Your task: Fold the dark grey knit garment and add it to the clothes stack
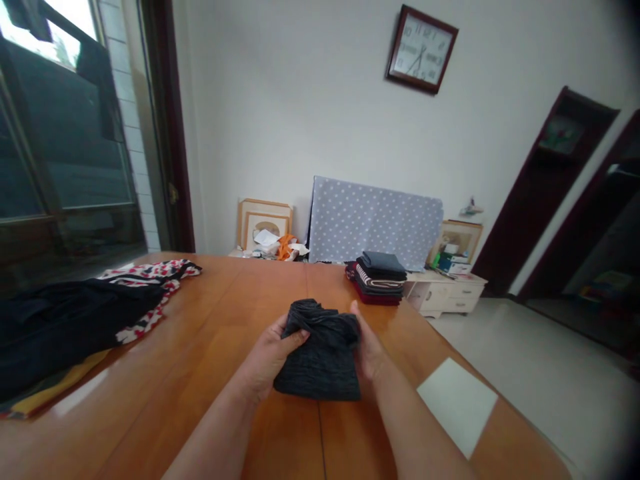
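Note:
A dark grey, streaked piece of folded clothing is held between my two hands above the wooden table. My left hand grips its left side, with the thumb lying over the front of the cloth. At the right edge, my right hand presses against the fabric with the thumb pointing up; its other fingers are hidden behind the cloth. The upper part of the garment is bunched, while its lower edge hangs straight. Which kind of garment it is, I cannot tell.
A stack of folded clothes stands at the table's far right. Unfolded dark clothes and a red, white and black patterned cloth lie on the left. A pale sheet rests near the right edge. Behind stands a white cabinet.

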Demonstrator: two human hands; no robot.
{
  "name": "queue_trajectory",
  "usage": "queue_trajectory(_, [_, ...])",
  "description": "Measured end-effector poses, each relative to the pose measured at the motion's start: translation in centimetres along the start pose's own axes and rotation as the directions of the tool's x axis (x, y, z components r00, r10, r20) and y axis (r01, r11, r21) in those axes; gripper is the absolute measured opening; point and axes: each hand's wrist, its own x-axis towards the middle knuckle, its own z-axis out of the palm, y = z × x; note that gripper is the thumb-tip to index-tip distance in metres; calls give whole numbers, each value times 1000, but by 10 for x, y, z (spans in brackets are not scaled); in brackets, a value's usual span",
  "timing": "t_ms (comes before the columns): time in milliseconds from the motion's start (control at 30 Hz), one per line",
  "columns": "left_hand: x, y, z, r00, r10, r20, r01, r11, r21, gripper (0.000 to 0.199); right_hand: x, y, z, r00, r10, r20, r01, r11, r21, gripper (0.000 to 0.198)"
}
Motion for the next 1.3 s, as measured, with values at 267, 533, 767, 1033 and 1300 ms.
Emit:
queue_trajectory(267, [6, -4, -2, 998, -39, -57, 43, 997, 64, 68, -9, -22, -23, 975, -210, -68, 206, 976, -64, 76])
queue_trajectory(533, [-4, 2, 18, 997, -37, -66, 50, 977, 209, 57, -22, -29, -12, 952, -293, 91, 305, 878, -370, 62])
queue_trajectory(767, [-1, 8, 29, 990, -21, -138, 73, 922, 381, 55, -31, -29, -15, 923, -325, 207, 384, 725, -572, 96])
queue_trajectory(1033, [5, 30, 47, 975, -25, -221, 147, 816, 558, 51, -23, -18, -17, 860, -428, 280, 457, 398, -796, 122])
queue_trajectory(1300, [1, 64, 55, 950, -241, -198, 312, 761, 569, 47, -10, -14, -29, 915, -380, 136, 364, 633, -683, 74])
